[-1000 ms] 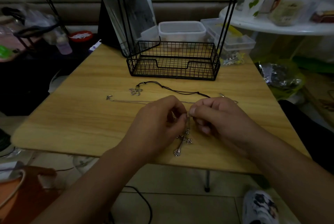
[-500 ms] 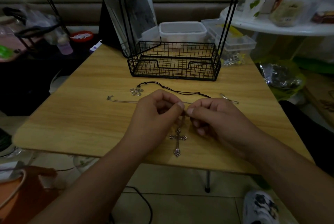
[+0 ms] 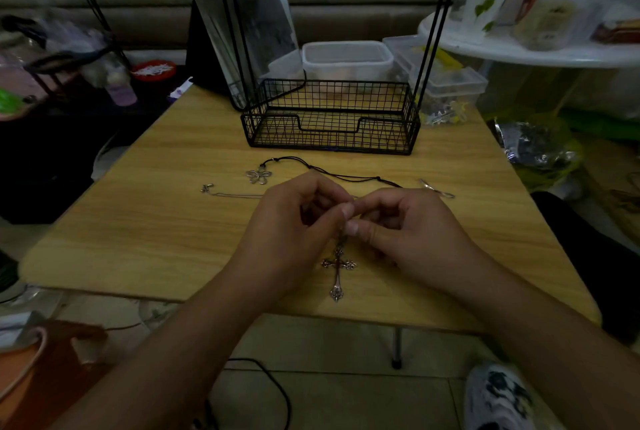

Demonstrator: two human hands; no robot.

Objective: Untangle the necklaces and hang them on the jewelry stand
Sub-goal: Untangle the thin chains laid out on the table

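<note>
- Both hands meet over the near middle of the table (image 3: 145, 221). My left hand (image 3: 294, 221) and right hand (image 3: 408, 232) each have fingertips curled in, pinching the fine chain right above the cross pendant (image 3: 337, 270).
- Cross hangs from that pinch, its lower end near the table's front edge.
- Rest of the silver chain (image 3: 235, 194) trails left across the wood to a small clasp.
- Black cord necklace (image 3: 346, 176) with flower pendant (image 3: 258, 175) lies just behind my hands, apart from the wire basket base of the jewelry stand (image 3: 332, 117).
- Handling guess: chain is limp, light, kinks easily; pendant is the only real weight.
- Best grip is probably on the chain near the bail, not the ornate cross tips.
- Cord looks softer and grippier, easy to lift anywhere.
</note>
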